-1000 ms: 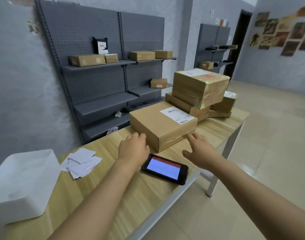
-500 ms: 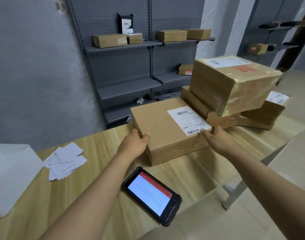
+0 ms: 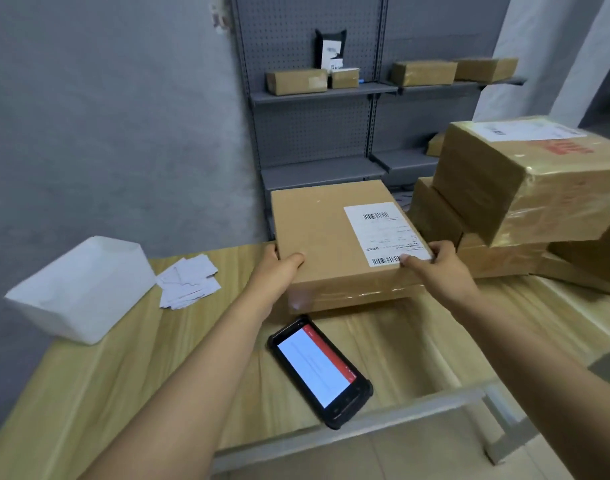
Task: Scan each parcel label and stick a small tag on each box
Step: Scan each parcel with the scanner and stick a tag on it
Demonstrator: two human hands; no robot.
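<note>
**Both hands hold a labelled parcel over a wooden table**

Nearest to the camera, a black handheld scanner [image 3: 320, 375] lies flat on the light wooden table [image 3: 106, 375], with its screen lit white under a red bar. The table has a grey metal edge, and pale floor tiles show below it.

Just behind the scanner, a flat brown parcel [image 3: 334, 244] is held at its two near corners. The left hand [image 3: 279, 271] grips the left corner, the thumb lying on the top face and the fingers curled around the side. The right hand [image 3: 442, 268] grips the right corner, and its thumb presses on the lower edge of the white shipping label [image 3: 385, 233], next to a barcode.

To the left on the table stands a white plastic bin [image 3: 82, 289], and beside it lies a loose pile of small white tags [image 3: 187, 282]. To the right, more taped boxes [image 3: 525, 188] are stacked on the table.

Behind the table, grey pegboard shelves [image 3: 317, 95] with several small boxes stand against a grey wall [image 3: 106, 116].
</note>
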